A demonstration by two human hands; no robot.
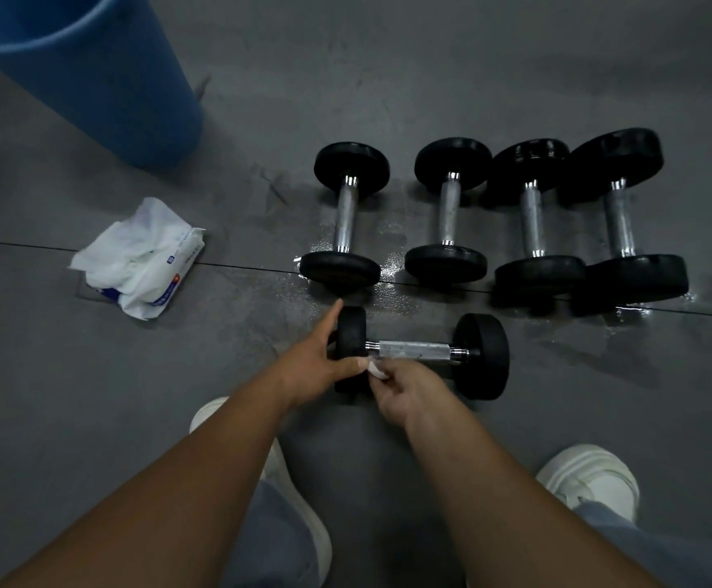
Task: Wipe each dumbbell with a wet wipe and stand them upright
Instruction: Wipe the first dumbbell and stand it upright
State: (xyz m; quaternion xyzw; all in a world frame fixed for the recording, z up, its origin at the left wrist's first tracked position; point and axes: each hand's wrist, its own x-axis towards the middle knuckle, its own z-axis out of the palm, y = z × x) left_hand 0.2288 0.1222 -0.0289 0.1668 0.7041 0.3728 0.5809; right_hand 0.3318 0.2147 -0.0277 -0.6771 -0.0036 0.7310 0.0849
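Note:
A black dumbbell (413,349) with a silver handle lies sideways on the grey floor in front of me. My left hand (318,360) grips its left weight head. My right hand (405,386) pinches a small white wet wipe (376,369) just below the handle's left end. Beyond it, several dumbbells stand in a row, seen from above: the leftmost (346,216), a second (447,214), a third (532,218) and the rightmost (621,218).
A blue bucket (91,70) stands at the upper left. An open pack of wet wipes (140,258) lies on the floor to the left. Wet patches shine around the row of dumbbells. My white shoes (592,477) are near the bottom.

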